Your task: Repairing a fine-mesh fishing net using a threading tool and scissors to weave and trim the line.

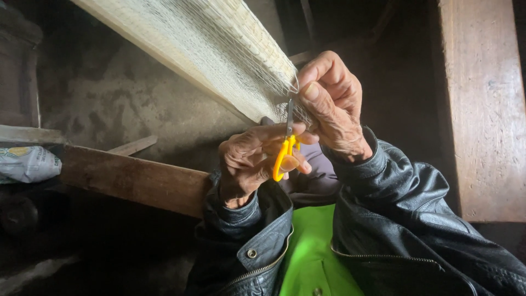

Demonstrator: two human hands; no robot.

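Observation:
My left hand (249,161) grips a small pair of thread snips (285,151) with yellow handles, its metal blades pointing up into a band of pale cream threads (219,49). My right hand (331,104) is just above and to the right, pinching several of those threads near the blade tips. The threads slope from the upper left down to my hands. Both wrists wear black leather jacket sleeves (405,208), with a bright green garment (312,246) between them.
A dark wooden beam (131,178) runs across on the left below the threads. A wide wooden post (485,109) stands on the right. A crumpled plastic bag (27,163) lies at the left edge. Behind is a rough grey wall (126,98).

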